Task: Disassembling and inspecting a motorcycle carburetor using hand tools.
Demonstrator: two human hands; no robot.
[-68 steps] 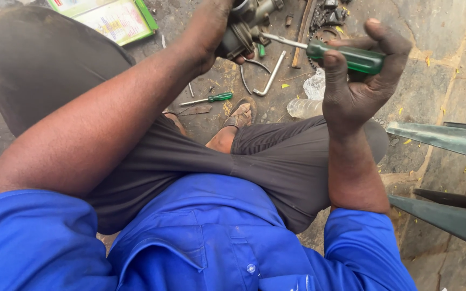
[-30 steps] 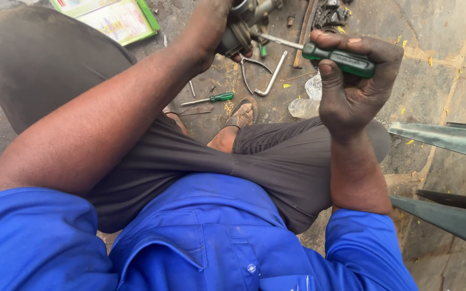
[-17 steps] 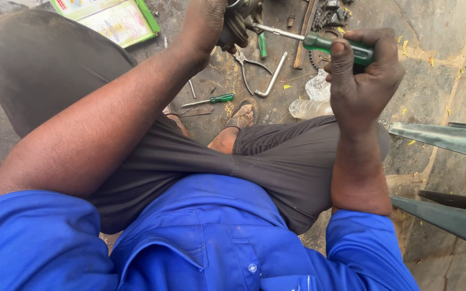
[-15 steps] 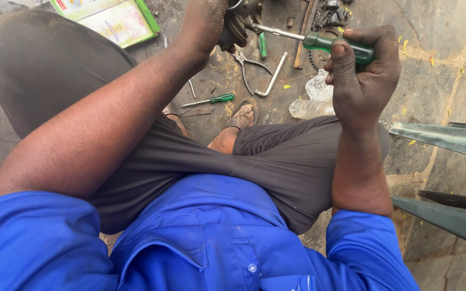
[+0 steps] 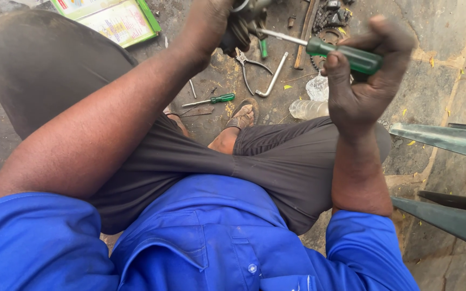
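Observation:
My right hand point(image 5: 363, 81) grips a green-handled screwdriver point(image 5: 346, 55) whose metal shaft points left toward a dark greasy engine part point(image 5: 242, 28). My left hand point(image 5: 207, 21) holds that part at the top edge of the view; most of it is cut off by the frame. Both hands are raised above my knees, over the stone ground. I sit in dark trousers and a blue shirt.
On the ground lie pliers point(image 5: 248, 69), a small green screwdriver point(image 5: 211, 100), a bent metal rod point(image 5: 273, 76), a clear plastic bottle point(image 5: 308, 109), a green-edged booklet point(image 5: 110, 20) and greasy parts with a sprocket point(image 5: 327, 24). Dark green metal panels point(image 5: 442, 140) stand at right.
My right hand with the screwdriver has risen and shifted slightly left toward the part. The view has tilted down a little, so the part sits higher in frame.

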